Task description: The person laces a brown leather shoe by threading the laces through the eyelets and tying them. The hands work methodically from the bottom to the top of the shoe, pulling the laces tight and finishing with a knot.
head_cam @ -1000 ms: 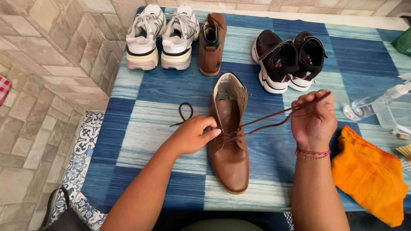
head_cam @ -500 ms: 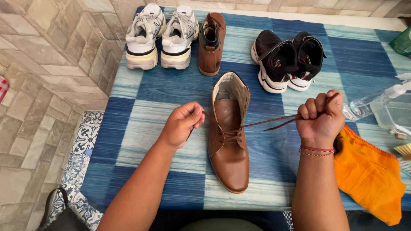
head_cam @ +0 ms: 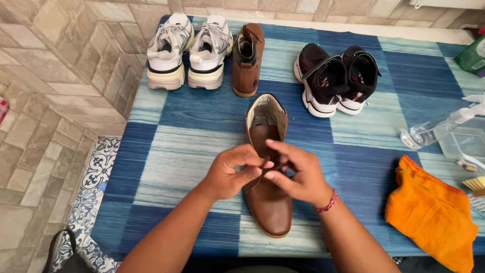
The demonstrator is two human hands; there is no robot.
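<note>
Tiled floor borders a surface covered by a blue checked cloth, with footwear lined up along its far edge: white sneakers, a second brown boot and black shoes.

Work item: a brown boot lies near the front middle of the surface, toe toward the person, opening facing away.

Step in hand (judged): lace tying at the boot's throat. Both hands meet directly over the lacing zone.

Grip state:
- Left hand: fingers curled nearly closed, thumb and forefinger pinched on the lace just above the tongue.
- Right hand: forefinger and thumb likewise pinched at the same point, remaining fingers loosely spread. Only a short dark piece of lace shows between the fingertips; the rest is hidden.

Next move (judged): the crossing must be formed under tension, so both pinches should hold firm while the ends draw apart sideways.

Nearby, to the right: an orange rag, a clear spray bottle and a clear tub.
</note>
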